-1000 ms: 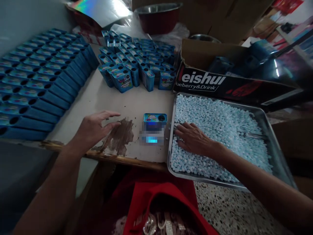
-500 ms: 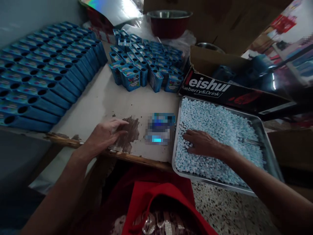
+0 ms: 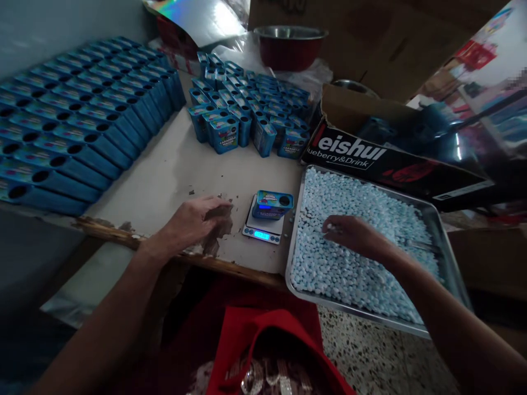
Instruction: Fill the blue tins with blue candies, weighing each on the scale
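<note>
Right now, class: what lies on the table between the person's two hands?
In the head view, a small scale carrying a blue tin sits between the left hand and right hand.

Right hand (image 3: 354, 237) pinches candies (image 3: 370, 208); left hand (image 3: 197, 222) rests beside scale (image 3: 263, 227).

The scene is dim, with soft daylight coming from the far side. Glare shines on the foil sheet (image 3: 197, 19) and on the dark plastic (image 3: 457, 145) at right. Near corners fall into deep shadow. Edges bend and look slightly blurred.
</note>
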The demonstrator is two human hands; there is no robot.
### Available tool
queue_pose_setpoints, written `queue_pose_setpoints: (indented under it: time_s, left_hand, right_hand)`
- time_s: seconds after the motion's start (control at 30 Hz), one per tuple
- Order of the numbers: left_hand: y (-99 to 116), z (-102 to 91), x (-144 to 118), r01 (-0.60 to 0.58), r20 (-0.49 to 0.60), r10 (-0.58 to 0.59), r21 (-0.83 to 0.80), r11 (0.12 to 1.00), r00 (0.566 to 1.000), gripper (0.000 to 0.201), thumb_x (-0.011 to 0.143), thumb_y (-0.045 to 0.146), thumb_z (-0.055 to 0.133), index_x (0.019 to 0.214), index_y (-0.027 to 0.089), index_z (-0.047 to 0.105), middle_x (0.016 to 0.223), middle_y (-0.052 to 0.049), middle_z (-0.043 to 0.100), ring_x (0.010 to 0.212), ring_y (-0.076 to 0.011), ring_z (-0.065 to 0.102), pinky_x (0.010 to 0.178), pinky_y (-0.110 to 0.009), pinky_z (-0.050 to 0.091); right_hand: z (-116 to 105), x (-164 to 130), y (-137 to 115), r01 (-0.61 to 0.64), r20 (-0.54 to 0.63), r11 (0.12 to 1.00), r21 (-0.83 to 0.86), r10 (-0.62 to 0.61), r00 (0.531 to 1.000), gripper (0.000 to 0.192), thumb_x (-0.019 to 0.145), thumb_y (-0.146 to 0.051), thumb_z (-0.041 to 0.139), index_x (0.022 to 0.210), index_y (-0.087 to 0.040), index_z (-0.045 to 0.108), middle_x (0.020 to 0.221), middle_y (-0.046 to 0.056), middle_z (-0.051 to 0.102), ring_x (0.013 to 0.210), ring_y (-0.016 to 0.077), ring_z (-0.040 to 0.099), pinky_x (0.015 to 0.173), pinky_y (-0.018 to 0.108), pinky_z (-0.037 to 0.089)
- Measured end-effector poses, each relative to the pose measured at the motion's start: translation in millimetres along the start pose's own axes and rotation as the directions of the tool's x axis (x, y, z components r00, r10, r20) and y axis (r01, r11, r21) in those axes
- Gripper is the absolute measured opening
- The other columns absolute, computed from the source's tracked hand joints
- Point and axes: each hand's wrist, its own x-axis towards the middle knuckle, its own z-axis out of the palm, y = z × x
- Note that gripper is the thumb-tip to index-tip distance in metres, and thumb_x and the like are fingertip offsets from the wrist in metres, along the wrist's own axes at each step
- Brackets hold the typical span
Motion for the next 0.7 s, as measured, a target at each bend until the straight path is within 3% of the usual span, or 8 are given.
queue_pose_setpoints:
  time_s: [0.07,0.2,0.3,0.4,0.5,0.7]
  left_hand:
    - [1.8,2.0,3.4,0.001,-0.002,-0.001,-0.013,1.0,1.0,0.031,0.093,0.041,0.067,0.119,0.028,0.079,0.125,-0.006,0.08,0.114,-0.0288,0.076,0.108,-0.045,0.059]
    - [-7.8,0.8,1.8,0.026,-0.002,-0.026,-0.007,1.0,1.0,0.032,0.094,0.043,0.067,0.12,0.029,0.079,0.126,-0.006,0.08,0.116,-0.0311,0.076,0.107,-0.049,0.059]
    - [-18.8,-1.7,-1.5,0.047,-0.012,-0.047,-0.004,0.999,0.999,0.031,0.094,0.048,0.069,0.119,0.033,0.078,0.126,-0.005,0.08,0.115,-0.032,0.076,0.104,-0.049,0.061]
    - [-23.7,-5.3,-3.4,0.032,-0.031,-0.032,-0.008,0.999,0.999,0.029,0.095,0.049,0.068,0.118,0.035,0.078,0.124,-0.004,0.08,0.114,-0.032,0.076,0.103,-0.048,0.061]
    - [-24.0,-10.4,-4.7,0.023,-0.03,-0.024,-0.009,1.0,0.999,0.029,0.095,0.047,0.068,0.119,0.035,0.077,0.124,-0.004,0.079,0.115,-0.0331,0.075,0.105,-0.049,0.06]
    - [-32.0,-17.8,-8.3,0.044,-0.037,-0.043,0.008,0.999,0.998,0.03,0.096,0.047,0.067,0.12,0.033,0.076,0.125,-0.004,0.078,0.114,-0.033,0.075,0.103,-0.049,0.06]
  right_hand:
    - [-5.4,6.0,-10.4,0.056,-0.004,0.997,-0.046,-0.056,0.998,0.016,0.087,-0.033,0.065,0.091,-0.021,0.075,0.079,0.002,0.072,0.071,0.019,0.062,0.068,0.031,0.044]
    - [-25.1,18.2,-33.2,0.111,-0.012,0.983,0.145,-0.111,0.994,0.02,0.089,-0.038,0.071,0.093,-0.02,0.073,0.073,-0.003,0.063,0.064,0.0149,0.053,0.062,0.028,0.04]
    - [-36.4,28.0,-62.0,0.221,-0.027,0.952,0.213,-0.22,0.975,0.018,0.091,-0.037,0.072,0.095,-0.019,0.072,0.073,-0.004,0.061,0.063,0.0129,0.05,0.062,0.028,0.038]
    - [-41.3,38.3,-97.2,0.35,-0.086,0.935,0.051,-0.345,0.935,0.009,0.092,-0.027,0.069,0.094,-0.019,0.074,0.075,-0.003,0.064,0.065,0.012,0.052,0.065,0.027,0.038]
    - [-42.1,47.8,-124.9,0.429,-0.041,0.891,-0.149,-0.439,0.898,0.01,0.091,-0.016,0.066,0.093,-0.02,0.075,0.079,-0.002,0.069,0.07,0.012,0.056,0.068,0.027,0.038]
    - [-41.5,61.0,-139.2,0.482,0.13,0.835,-0.267,-0.464,0.876,0.02,0.09,-0.01,0.065,0.1,-0.02,0.079,0.091,0.003,0.075,0.082,0.0152,0.063,0.075,0.028,0.041]
